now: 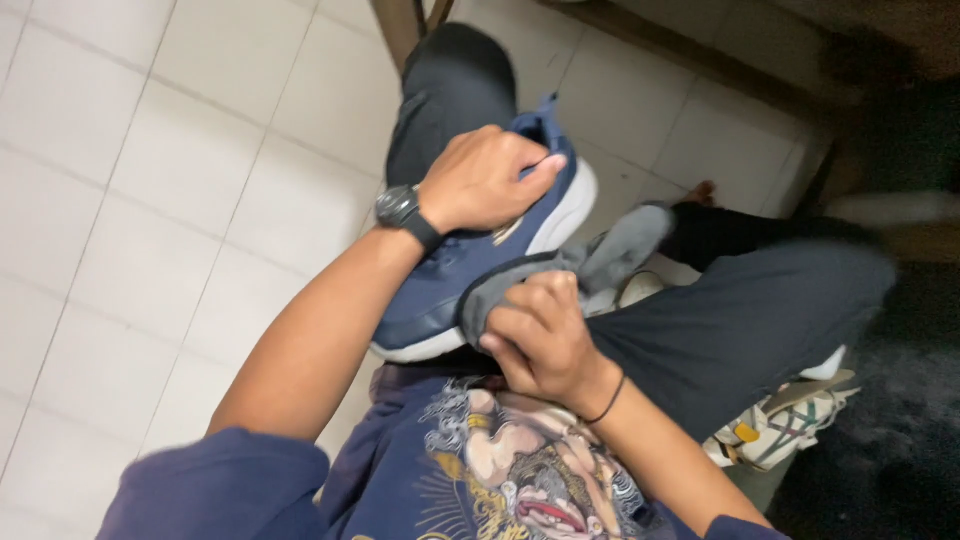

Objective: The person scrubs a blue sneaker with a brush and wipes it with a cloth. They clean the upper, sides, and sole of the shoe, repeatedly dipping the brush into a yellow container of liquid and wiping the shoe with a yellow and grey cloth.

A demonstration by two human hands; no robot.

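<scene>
Navy shoe (470,270) with white sole, held over the lap, above the dark trousers (740,320), toe end toward the wearer's shirt, heel end pointing away toward the tiled floor (150,200). Left hand (485,180) clamped over the heel and collar of the shoe, fingers curled round the upper, black watch (400,210) on the wrist. Right hand (545,340) closed on a grey cloth (590,265), fingers bunched tight, cloth pressed against the side of the shoe near the toe; loose end of the cloth trailing off to the right over the thigh. Thin black band (605,400) on the right wrist. Sole edge visible along the right side and at the near end of the shoe, touching the cloth at the lower part. Second shoe (780,425), white with coloured stripes, lying on the floor beside the right thigh, partly hidden under the leg. Wooden furniture leg (400,30) at the top edge, well apart from both hands.
</scene>
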